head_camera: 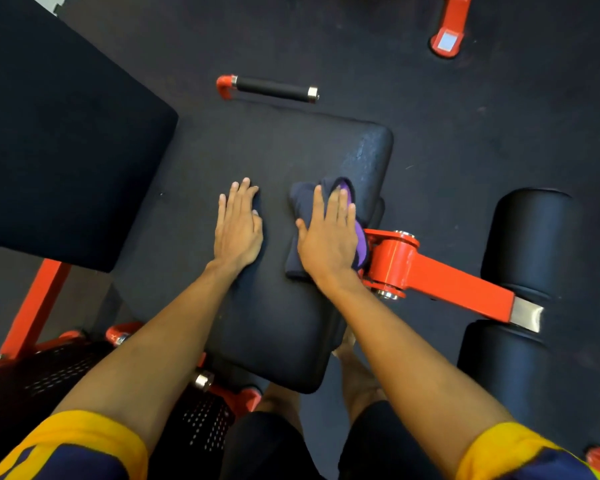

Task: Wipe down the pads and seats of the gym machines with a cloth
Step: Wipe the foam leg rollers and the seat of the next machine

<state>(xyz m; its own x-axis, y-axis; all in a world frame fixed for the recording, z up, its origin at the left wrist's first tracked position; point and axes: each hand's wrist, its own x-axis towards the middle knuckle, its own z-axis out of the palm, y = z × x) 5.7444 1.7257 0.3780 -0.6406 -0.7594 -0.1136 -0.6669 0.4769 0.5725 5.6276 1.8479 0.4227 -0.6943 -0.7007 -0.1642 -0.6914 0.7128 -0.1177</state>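
1 cloth [300, 202], dark navy with a purple face showing at its far and right edges, folded into a thick oblong; it lies on the right half of the seat pad [274, 323], close to that pad's right edge. Right hand [328, 240]: palm down on the cloth, fingers [333, 206] straight and pressed together, thumb set out to the left on the fabric, nothing pinched. Left hand [238, 230]: flat on the bare seat pad, just left of the cloth and apart from it, fingers [236, 199] straight and close together, thumb tucked along the hand's right side. Seat pad: 1, black, rounded corners, lightly textured cover. Orange pivot arm [447, 285]: 1, starting just beside the cloth's right edge and running out to the right to a bright metal end. Farther roller pad [530, 244] and nearer roller pad [499, 368]: 2 black cylinders, 1 on each side of that arm's outer end. Back pad [66, 150]: 1, large, black, left of the seat pad, on an orange strut. Handle [274, 89]: 1, black grip on an orange elbow, beyond the seat pad's far edge. Orange foot [447, 39]: 1, on the dark floor [465, 133], far right. The person wears yellow-cuffed sleeves [94, 434] and black shorts [267, 445].
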